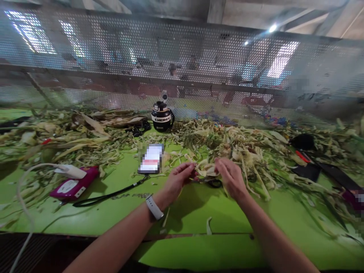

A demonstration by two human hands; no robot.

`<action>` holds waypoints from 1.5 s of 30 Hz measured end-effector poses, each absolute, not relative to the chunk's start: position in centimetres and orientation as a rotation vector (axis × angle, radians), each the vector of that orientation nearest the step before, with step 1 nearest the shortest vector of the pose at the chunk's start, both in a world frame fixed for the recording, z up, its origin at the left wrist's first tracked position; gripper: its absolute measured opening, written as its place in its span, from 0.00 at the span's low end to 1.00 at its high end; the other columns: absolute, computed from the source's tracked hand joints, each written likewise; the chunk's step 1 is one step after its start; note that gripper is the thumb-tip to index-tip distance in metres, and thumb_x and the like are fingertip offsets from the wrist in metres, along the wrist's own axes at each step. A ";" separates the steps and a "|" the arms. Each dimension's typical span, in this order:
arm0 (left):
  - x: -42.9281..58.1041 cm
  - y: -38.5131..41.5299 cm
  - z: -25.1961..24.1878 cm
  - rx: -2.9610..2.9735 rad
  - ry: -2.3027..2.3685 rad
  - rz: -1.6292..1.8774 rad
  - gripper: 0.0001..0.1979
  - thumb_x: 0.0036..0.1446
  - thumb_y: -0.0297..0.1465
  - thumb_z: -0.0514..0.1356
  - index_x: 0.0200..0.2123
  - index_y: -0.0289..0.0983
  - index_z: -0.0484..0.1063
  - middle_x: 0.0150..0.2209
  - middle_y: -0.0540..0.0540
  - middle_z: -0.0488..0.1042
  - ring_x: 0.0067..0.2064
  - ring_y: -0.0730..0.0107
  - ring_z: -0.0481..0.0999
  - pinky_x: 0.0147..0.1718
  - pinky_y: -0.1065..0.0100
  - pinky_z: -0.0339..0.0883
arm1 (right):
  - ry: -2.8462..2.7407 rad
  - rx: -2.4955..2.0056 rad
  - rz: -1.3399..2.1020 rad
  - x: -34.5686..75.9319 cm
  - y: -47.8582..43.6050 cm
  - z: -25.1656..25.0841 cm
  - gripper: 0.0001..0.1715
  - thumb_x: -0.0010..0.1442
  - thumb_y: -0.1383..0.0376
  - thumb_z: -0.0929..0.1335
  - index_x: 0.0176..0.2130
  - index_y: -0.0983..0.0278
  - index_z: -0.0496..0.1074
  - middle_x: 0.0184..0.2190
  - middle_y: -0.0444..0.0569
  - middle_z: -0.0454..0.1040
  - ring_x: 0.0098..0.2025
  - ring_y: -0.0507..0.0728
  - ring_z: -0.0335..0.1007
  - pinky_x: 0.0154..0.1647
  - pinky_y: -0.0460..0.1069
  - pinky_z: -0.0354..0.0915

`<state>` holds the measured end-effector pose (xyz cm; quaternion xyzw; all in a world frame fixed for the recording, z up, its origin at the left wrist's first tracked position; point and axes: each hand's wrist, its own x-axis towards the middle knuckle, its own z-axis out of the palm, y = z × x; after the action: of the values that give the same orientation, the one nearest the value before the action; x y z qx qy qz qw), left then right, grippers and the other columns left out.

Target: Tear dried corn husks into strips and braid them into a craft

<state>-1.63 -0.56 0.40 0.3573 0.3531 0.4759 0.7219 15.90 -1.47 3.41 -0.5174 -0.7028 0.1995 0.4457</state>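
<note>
My left hand (180, 176), with a white band on its wrist, hovers over the table with thumb and fingers pinched together. Opposite it, my right hand (231, 177) has its fingers curled closed and pointing down. What either hand pinches is too small or hidden to make out. Pale, curling husk strips (206, 167) show between the two hands, but I cannot tell whether they are held or lie behind. A black loop (215, 183), like a scissor handle, is below the right fingers. Just behind lies a heap of shredded green and yellow husks (227, 142).
A lit phone (152, 158) with a black strap (110, 196) lies left of my hands. A magenta power bank (75, 184) with a white plug and cable is farther left. A black bottle (161, 116) stands before the perforated metal screen (182, 64). Husks cover much of the green table (193, 216).
</note>
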 end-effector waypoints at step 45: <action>-1.0 -0.8 -0.2 1.010 0.881 0.942 0.12 0.44 0.34 0.61 0.16 0.36 0.64 0.19 0.51 0.66 0.24 0.75 0.63 0.25 0.71 0.56 | -2.077 -1.117 0.073 14.0 -1.7 1.2 0.18 0.66 0.58 0.60 0.30 0.62 0.70 0.27 0.50 0.70 0.33 0.55 0.65 0.34 0.49 0.61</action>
<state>-1.04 -0.81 -0.18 0.4505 0.3929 0.4199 0.6829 14.02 -1.66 1.22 -0.4375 -0.8138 0.0288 0.3814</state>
